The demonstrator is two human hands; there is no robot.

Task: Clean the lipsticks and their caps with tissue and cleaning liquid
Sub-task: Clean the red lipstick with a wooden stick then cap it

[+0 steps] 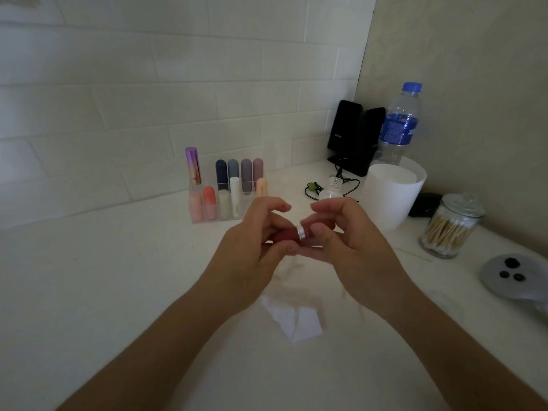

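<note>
My left hand [249, 247] and right hand [353, 241] hide most of the red lipstick [292, 234]; only its silver band and some barrel show. The small clear bottle [333, 186] behind my right hand is half covered. The blue label on the water bottle [398, 126] is unreadable. Both hands pinch the lipstick with curled fingers, above the tissue [293, 318].

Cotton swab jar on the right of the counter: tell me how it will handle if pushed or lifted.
The jar looks like clear glass, so it is probably fragile and fairly heavy for its size. Its squat, upright shape suggests sliding rather than tipping. The lid may simply rest on top and could come off.
</note>
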